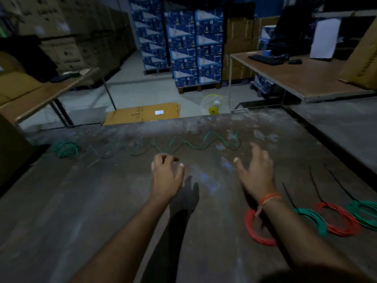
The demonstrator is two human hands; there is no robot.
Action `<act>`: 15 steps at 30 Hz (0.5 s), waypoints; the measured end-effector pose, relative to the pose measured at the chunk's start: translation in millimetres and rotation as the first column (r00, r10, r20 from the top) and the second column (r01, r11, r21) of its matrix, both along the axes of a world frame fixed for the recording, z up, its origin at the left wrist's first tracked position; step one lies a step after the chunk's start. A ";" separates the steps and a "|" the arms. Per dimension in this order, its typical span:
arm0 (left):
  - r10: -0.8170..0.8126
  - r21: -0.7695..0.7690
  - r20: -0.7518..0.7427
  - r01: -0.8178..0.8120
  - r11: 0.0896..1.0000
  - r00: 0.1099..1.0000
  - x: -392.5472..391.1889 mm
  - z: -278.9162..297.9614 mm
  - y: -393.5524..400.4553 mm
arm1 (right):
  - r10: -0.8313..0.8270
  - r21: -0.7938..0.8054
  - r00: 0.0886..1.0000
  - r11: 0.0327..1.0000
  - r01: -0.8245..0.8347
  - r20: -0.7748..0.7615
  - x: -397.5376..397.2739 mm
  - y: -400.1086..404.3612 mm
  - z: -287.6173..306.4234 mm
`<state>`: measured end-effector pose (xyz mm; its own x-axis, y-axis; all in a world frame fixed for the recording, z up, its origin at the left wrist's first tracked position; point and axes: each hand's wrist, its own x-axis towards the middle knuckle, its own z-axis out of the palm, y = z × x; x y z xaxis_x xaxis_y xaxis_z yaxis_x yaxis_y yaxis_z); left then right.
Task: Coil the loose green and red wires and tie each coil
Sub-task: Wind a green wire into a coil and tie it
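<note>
Table (102, 211) is carrying four finished coils at right: red coil (253, 231), green coil (314, 219), second red coil (340, 221), second green coil (365, 215), each apparently tied. Loose green wire (183, 142) is lying wavy along the far edge, uncoiled. Left hand (166, 174) and right hand (256, 172) are hovering near it, released, grasping nothing.

stacked blue boxes (188, 45), a flattened carton (142, 115) (on the floor), a keyboard (266, 59) on the desk (306, 78).

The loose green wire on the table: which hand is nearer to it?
Left. The left hand hovers just short of the loose green wire; the right hand reaches toward its far end, slightly farther off.
</note>
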<state>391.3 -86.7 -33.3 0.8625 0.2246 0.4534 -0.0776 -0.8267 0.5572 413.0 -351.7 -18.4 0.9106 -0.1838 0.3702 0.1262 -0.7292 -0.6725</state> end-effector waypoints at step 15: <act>0.487 0.109 -0.390 -0.486 0.867 0.781 134.1 -7.9 221.6 | -0.348 -0.095 0.832 0.935 0.342 -0.433 203.1 81.6 2.7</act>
<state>525.3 134.9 -41.2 0.7423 0.6621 0.1027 0.5592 -0.6967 0.4494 616.1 -270.1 -15.7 0.8564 -0.5144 -0.0446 -0.4385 -0.6791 -0.5886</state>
